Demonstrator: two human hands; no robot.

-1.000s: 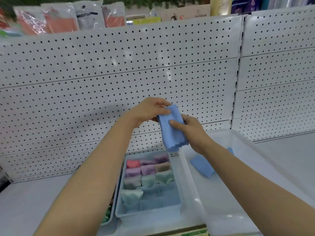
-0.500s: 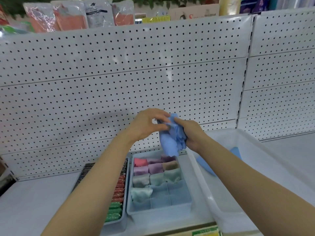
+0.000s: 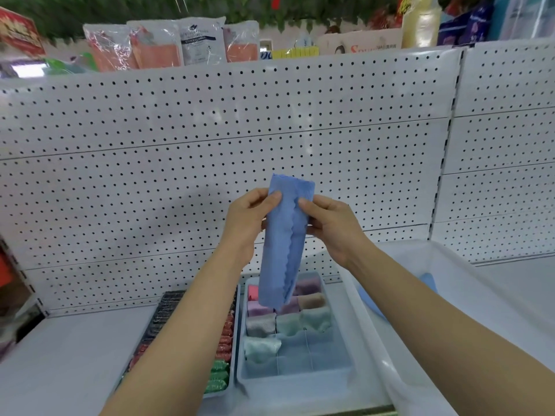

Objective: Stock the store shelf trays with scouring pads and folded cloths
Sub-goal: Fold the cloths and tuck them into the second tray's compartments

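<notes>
L hand [image 3: 250, 217] & R hand [image 3: 329, 225] pinch blue cloth [image 3: 283, 244] above divided tray [image 3: 295, 376].

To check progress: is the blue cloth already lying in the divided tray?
No, both hands, left hand and right hand, hold the blue cloth above the divided tray.
</notes>
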